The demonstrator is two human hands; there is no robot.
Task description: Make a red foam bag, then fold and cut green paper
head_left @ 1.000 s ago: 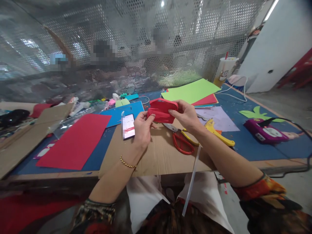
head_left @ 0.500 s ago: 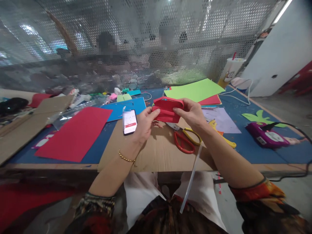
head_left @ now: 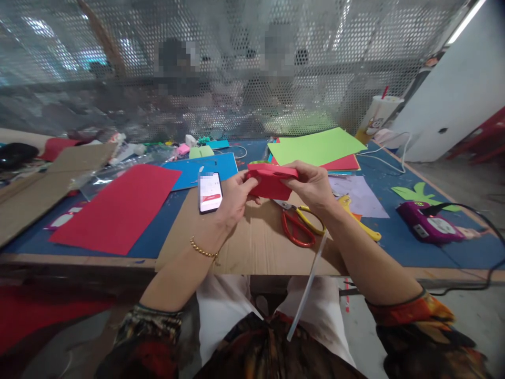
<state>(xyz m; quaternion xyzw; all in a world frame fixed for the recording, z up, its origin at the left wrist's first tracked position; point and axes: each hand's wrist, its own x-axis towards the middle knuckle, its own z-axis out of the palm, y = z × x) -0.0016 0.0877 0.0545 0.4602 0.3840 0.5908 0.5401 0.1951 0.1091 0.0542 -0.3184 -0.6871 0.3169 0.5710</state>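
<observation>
Between both hands is a folded piece of red paper (head_left: pixel 272 181), held up over the cardboard sheet (head_left: pixel 252 242). My left hand (head_left: pixel 236 197) grips its left end, thumb on the near face. My right hand (head_left: pixel 311 184) pinches the right end the same way; the far fingers are mostly hidden behind the paper. Under the hands lie scissors (head_left: pixel 299 227) with one red and one yellow handle, blades partly covered. A clear glue stick (head_left: pixel 307 289) sticks out past the table's front edge, close to the right forearm. A yellow tool (head_left: pixel 365 226) is partly hidden by that forearm.
Left of the hands are a lit phone (head_left: pixel 210 193), a large red sheet (head_left: pixel 122 208) and a blue sheet (head_left: pixel 197 171). Green sheets (head_left: pixel 319 146) lie behind. At right are a purple device (head_left: pixel 430 221) with a black cable, green cutouts (head_left: pixel 418 193) and a drink cup (head_left: pixel 379 118).
The folded red paper's upper flap has come down, closing the gap that showed inside. Both hands keep hold of its ends. The view has shifted slightly.
</observation>
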